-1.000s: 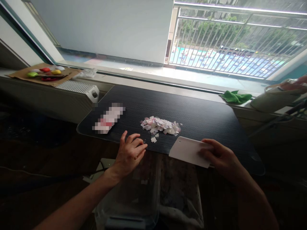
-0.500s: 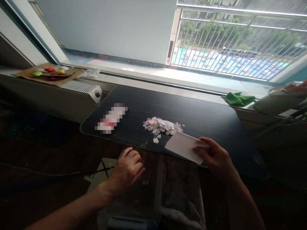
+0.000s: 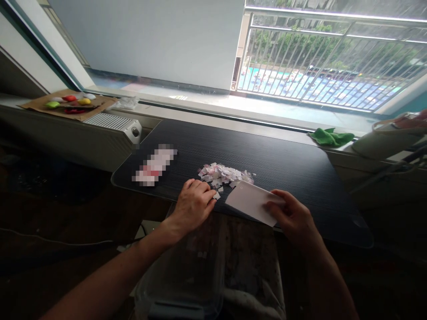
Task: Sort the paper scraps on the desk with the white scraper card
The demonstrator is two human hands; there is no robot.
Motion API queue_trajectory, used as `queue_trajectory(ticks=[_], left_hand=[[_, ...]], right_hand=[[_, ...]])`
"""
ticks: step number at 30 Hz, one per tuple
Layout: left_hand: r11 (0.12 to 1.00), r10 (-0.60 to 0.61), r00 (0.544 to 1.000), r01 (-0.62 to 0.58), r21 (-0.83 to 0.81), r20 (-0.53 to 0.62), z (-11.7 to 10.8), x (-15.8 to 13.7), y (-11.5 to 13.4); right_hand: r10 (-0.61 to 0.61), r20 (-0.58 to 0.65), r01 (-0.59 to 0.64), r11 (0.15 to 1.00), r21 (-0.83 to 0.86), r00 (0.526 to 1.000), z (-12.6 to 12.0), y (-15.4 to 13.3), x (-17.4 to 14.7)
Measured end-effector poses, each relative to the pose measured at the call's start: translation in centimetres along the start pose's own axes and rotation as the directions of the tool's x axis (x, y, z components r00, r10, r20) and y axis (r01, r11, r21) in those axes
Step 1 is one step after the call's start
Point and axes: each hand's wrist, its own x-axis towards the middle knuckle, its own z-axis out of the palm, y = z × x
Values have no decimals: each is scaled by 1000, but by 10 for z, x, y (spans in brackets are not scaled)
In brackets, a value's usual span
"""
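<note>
The right hand [image 3: 295, 215] holds a flat white card [image 3: 251, 203] between thumb and fingers, while the left hand [image 3: 195, 202] has its fingers bent near a loose scrap [image 3: 217, 195]; whether it grips anything, I cannot tell. The pile of paper scraps [image 3: 225, 172] lies just beyond the card on the black table [image 3: 273, 153], and farther is a green cloth [image 3: 332, 138].

Both forearms [image 3: 123, 269] bare, down to bare fingers [image 3: 209, 195]

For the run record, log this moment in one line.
Left hand: curled beside loose paper scraps, contact unclear | Right hand: holding flat white scraper | Paper-scrap pile: on black tabletop | Green cloth: on windowsill
</note>
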Motion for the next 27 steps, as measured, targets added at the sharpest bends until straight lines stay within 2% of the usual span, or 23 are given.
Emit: queue_trajectory(ticks=[3, 9, 17, 19, 22, 24, 27], left_hand=[[1000, 24, 1000, -24, 10, 10, 6, 4, -4], [999, 24, 999, -26, -40, -39, 4, -11, -11], [1000, -20, 996, 20, -8, -83, 12, -1, -12], [999, -34, 995, 33, -15, -92, 10, -3, -14], [1000, 9, 997, -10, -19, -71, 6, -8, -18], [1000, 30, 999, -30, 4, -44, 2, -10, -20], [999, -9, 999, 11, 43, -49, -2, -14, -20]], right_hand=[[17, -2, -17, 1000, 8, 1000, -1, 1, -1], [19, 1, -19, 999, 42, 1000, 2, -2, -2], [-15, 0, 15, 999, 32, 1000, 3, -3, -3], [-7, -14, 8, 999, 44, 1000, 2, -2, -5], [-23, -27, 25, 999, 47, 999, 6, -3, -4], [-36, -6, 36, 998, 49, 999, 12, -5, -2], [-47, 52, 46, 999, 26, 998, 21, -8, 1]])
